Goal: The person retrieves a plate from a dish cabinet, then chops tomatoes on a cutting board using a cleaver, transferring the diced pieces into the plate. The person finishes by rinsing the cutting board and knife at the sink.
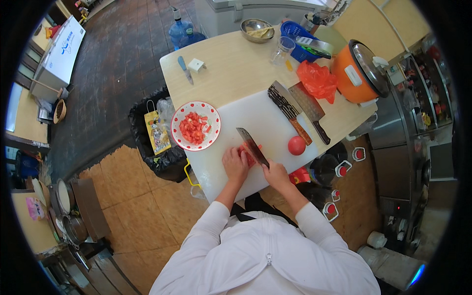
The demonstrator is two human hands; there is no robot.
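My right hand [276, 174] grips the dark handle of a kitchen knife [252, 145], its blade resting on or just over cut tomato [248, 156] on a white cutting board [210, 169]. Curled fingers of my left hand [235, 164] hold the tomato pieces from the left side of the blade. A heart-patterned bowl [177, 138] with diced tomato [193, 128] stands at the board's left edge. To the right, a whole tomato [297, 145] sits on the board. Above it lie a patterned cleaver with a wooden handle [289, 110] and a dark-handled cleaver [309, 107].
A blue-handled knife [185, 69] and a white plug adapter [197, 65] lie at the far left. Behind are a metal bowl [257, 31], blue basket [304, 55], red plastic bag [317, 79] and orange cooker [354, 75]. A black-lined bin [142, 140] stands left of the table.
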